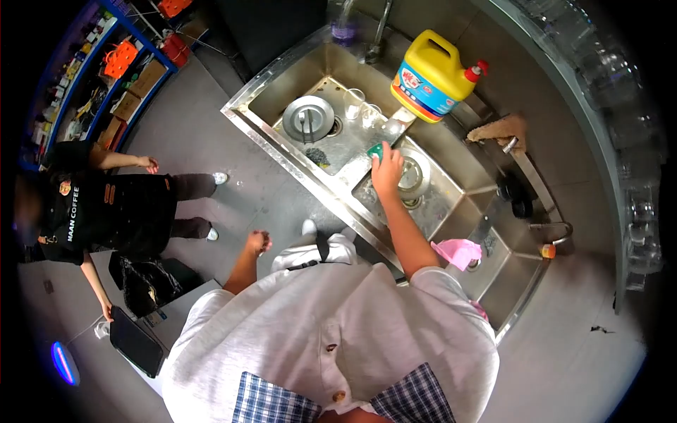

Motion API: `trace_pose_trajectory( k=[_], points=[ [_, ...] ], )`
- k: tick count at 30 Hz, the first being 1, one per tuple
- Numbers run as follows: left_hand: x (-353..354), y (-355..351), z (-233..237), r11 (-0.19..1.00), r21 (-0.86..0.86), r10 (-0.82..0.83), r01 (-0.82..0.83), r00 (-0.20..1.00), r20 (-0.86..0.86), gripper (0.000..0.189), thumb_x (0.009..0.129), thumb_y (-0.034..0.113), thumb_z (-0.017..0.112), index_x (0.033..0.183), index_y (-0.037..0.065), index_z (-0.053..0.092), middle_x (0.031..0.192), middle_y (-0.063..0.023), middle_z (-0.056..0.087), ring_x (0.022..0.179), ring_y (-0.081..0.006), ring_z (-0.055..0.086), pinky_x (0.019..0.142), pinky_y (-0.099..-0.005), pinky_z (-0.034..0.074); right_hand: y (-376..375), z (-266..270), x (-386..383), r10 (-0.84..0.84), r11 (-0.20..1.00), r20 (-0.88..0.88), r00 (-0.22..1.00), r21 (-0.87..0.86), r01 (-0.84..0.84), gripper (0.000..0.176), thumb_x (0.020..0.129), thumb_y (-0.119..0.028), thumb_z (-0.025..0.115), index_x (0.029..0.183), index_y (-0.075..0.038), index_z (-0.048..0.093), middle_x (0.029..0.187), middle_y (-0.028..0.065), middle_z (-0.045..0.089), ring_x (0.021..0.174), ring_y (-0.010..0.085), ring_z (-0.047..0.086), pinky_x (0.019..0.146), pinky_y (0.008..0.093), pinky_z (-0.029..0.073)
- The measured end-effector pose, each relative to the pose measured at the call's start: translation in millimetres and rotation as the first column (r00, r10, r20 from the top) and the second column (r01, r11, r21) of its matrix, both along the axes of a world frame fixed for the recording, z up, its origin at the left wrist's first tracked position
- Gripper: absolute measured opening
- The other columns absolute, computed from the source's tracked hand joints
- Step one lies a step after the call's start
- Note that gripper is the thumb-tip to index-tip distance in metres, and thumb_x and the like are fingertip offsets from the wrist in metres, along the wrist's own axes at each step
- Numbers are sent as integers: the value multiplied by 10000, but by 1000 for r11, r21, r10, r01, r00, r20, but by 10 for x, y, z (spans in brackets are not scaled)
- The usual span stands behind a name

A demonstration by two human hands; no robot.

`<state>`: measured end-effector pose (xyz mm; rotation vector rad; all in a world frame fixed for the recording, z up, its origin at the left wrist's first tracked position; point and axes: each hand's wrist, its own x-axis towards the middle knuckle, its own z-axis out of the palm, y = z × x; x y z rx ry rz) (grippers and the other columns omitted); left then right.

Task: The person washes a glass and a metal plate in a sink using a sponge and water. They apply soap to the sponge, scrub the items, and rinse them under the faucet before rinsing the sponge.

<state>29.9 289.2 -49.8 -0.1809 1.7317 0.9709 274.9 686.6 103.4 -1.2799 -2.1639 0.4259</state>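
My right hand point(387, 171) reaches over the sink and grips a green scouring pad point(375, 151) by the divider between two basins. Just under this hand, a white plate point(425, 176) with a round clear dish on it lies in the middle basin. In the far-left basin sit a grey plate point(321, 113) with a fork and another utensil on it, some clear glassware point(355, 99) and a dark scrubber point(317, 156). Away from the sink, my left hand point(259, 242) hangs by my side, fingers loosely curled, with nothing visible in it.
A yellow detergent jug point(434, 76) with a red pump stands on the sink's back ledge. A brown cloth point(499, 132) lies near a tap. Pink cloth point(458, 252) rests at the right basin. A co-worker point(106, 204) stands left, one hand on a black tray point(136, 342).
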Motion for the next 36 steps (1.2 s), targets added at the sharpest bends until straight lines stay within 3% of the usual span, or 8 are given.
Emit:
trace_pose_trajectory(
  k=[7,11,14,21,27,31,35,36],
  points=[
    [230,-585,-237,951,-145,295,-273,943,157,184,849,145,473,723,46,563,559,-91,549,400,-173,509,325,-304,408,104,-5,-10,10,999,-148,989,-34,-15,451,788,-116,620,1210,-32,485,1072,198,505,1010,401,464,901,457,370],
    [175,-367,-34,989,-134,63,-68,997,-39,151,854,131,459,802,48,574,591,-83,568,446,-175,540,383,-293,447,-144,-130,-148,221,975,93,971,-16,-221,415,752,-120,659,1141,-65,527,1071,132,523,1004,345,478,863,417,415],
    [88,-85,154,980,-15,196,-196,980,-35,117,870,118,450,862,72,557,647,-77,588,480,-176,558,415,-292,464,-326,-120,59,376,926,127,918,-11,-377,405,729,-109,666,1110,-66,536,1046,130,525,993,339,481,847,416,421],
    [156,-44,216,995,-16,100,-101,994,-52,112,887,152,451,850,102,544,691,-67,603,503,-153,567,409,-299,461,45,-94,-139,153,988,87,984,-30,-151,378,743,-108,635,1104,-44,542,1020,167,536,970,367,491,854,437,419],
    [255,-472,-195,983,-93,152,-156,987,-43,219,875,179,475,752,35,582,587,-92,600,447,-184,569,366,-315,454,-385,-122,158,402,916,69,913,-50,-399,390,722,-130,660,1088,-67,542,1009,149,528,994,352,492,837,434,431],
    [229,-676,-432,969,-138,201,-204,979,-36,193,867,152,474,778,27,593,584,-87,592,447,-182,571,364,-305,451,65,-189,152,80,993,96,992,-90,-72,406,726,-119,654,1112,-65,539,1017,164,528,1002,370,486,853,442,422],
    [260,-686,-243,959,-136,256,-250,966,34,179,861,132,473,779,24,589,576,-80,575,440,-176,562,363,-295,446,-98,-236,-187,239,971,171,956,-52,-233,435,717,-135,674,1124,-60,538,1036,162,527,998,357,486,858,428,430],
    [253,-655,-184,984,-124,126,-126,992,-3,183,864,132,464,784,21,586,599,-83,577,448,-174,559,357,-293,441,-222,-217,-130,323,946,149,935,-61,-317,418,719,-137,671,1109,-61,539,1028,161,526,998,357,485,856,431,431]
  ],
)
